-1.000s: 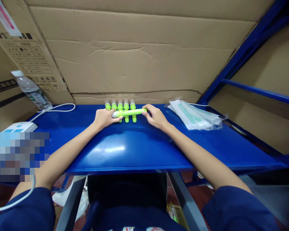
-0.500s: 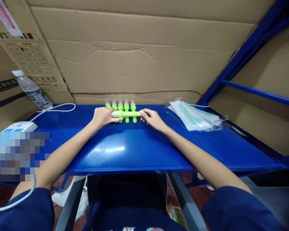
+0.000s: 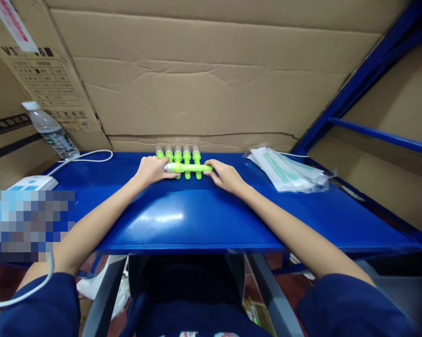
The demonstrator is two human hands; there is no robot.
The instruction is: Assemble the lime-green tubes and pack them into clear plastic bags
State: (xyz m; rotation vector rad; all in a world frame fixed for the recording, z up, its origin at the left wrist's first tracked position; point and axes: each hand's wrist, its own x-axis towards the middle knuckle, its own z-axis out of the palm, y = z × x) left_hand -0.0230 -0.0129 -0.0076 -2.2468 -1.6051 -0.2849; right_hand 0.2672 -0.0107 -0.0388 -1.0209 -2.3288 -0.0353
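Note:
A lime-green pen-shaped tube [image 3: 189, 167] lies crosswise over a row of several upright-lying green tubes [image 3: 178, 154] at the back of the blue table [image 3: 182, 215]. My left hand [image 3: 151, 171] pinches the tube's grey-white end. My right hand [image 3: 225, 175] holds its green end with curled fingers. Both hands rest low on the table top, one at each end of the tube.
A stack of sealed clear pouches [image 3: 288, 171] lies to the right. A water bottle [image 3: 51, 131], a white cable [image 3: 87, 157] and a white power strip [image 3: 33, 183] sit at the left. Cardboard [image 3: 203, 79] walls the back; a blue frame rail [image 3: 382, 135] runs at right.
The crosswise tube has shifted slightly between my hands; my right hand slid in along it, then back out a little. The row of tubes stays put.

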